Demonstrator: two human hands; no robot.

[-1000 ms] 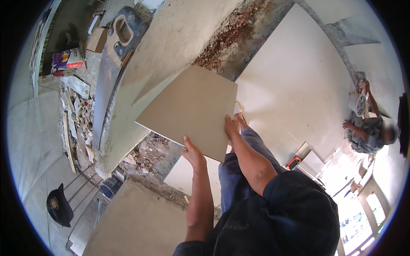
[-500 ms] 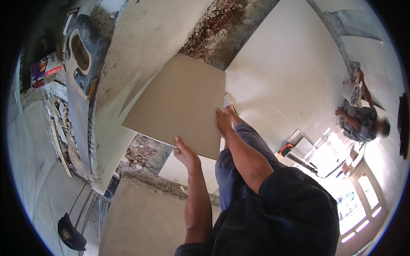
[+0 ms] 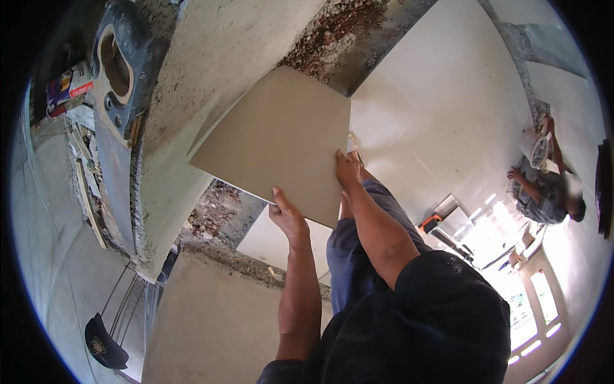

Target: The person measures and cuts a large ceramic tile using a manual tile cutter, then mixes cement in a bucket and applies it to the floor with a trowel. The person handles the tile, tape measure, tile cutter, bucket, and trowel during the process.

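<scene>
A large flat square tile, beige-grey and smooth on the face toward me, is held between my two hands in front of the rough wall. My left hand grips its lower edge, thumb on the face and the other fingers hidden behind. At the right edge is my right hand, closed round it with the fingers mostly out of sight. The far corner of the tile appears close to the wall and the reddish rubble strip; whether it touches cannot be told. A white tile lies partly covered below.
A handsaw rests on the wall ledge at left, near wood scraps and a colourful packet. A dark cap hangs lower left. Broken rubble edges the floor. At far right another person handles a whitish bucket.
Both hands and the tile have shifted slightly up and to the right in the picture, the grip unchanged. The view has moved a little, and the other person appears slightly lower.
</scene>
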